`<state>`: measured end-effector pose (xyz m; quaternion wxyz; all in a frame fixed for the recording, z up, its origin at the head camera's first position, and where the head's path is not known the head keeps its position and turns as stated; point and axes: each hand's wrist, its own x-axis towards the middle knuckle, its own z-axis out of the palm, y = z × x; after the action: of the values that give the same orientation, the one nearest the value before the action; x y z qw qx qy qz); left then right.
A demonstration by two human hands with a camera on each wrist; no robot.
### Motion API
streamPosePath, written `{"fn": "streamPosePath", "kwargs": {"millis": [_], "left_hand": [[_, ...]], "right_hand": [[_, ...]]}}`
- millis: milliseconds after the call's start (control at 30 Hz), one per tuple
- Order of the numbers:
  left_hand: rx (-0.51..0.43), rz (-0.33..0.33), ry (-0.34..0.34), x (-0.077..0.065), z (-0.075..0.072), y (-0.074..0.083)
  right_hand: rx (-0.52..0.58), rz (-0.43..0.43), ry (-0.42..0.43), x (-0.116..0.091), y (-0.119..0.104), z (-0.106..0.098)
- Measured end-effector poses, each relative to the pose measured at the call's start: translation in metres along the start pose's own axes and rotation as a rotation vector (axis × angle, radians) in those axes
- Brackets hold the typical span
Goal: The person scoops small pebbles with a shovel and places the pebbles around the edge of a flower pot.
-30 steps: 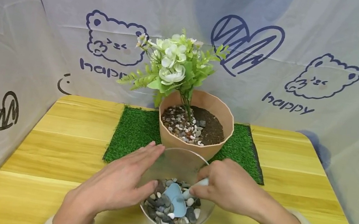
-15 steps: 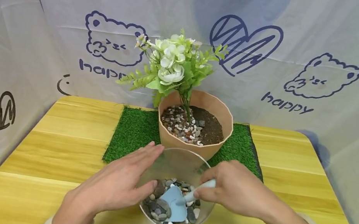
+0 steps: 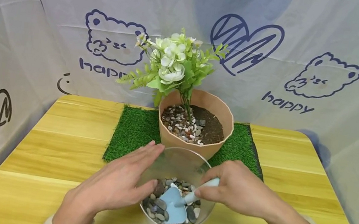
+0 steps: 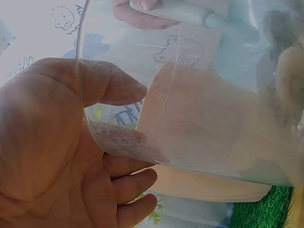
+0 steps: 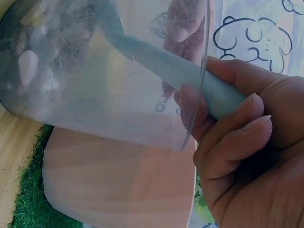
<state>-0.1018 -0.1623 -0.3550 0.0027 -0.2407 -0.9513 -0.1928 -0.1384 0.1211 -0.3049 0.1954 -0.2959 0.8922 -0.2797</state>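
While scoop (image 3: 179, 205) meets stones (image 3: 160, 204), handle (image 3: 192, 197) held

From where I stand, the right hand (image 3: 239, 188) grips the handle; the left hand (image 3: 115, 182), fingers (image 3: 143, 159) extended, touches the tub (image 3: 174, 166). The blade (image 3: 174, 210) lies inside on stones. Scoop judged light, stiff, best held by the handle; stones likely hard, slippery.

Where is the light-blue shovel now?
Lower centre in the head view, the light-blue shovel lies among grey-and-white pebbles inside the clear round container, gripped by the right hand.
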Motion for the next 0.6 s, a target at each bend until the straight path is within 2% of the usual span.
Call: {"fn": "streamPosePath", "kwargs": {"millis": [300,600], "left_hand": [[0.004,0.001,0.004,0.0001,-0.0004,-0.0002],[-0.007,0.002,0.004,0.0003,-0.0002,-0.0001]], "right_hand": [[0.074,-0.019,0.019,-0.0001,0.0028,-0.0010],[0.183,0.082,0.001,-0.0031,0.0047,-0.0058]]}}
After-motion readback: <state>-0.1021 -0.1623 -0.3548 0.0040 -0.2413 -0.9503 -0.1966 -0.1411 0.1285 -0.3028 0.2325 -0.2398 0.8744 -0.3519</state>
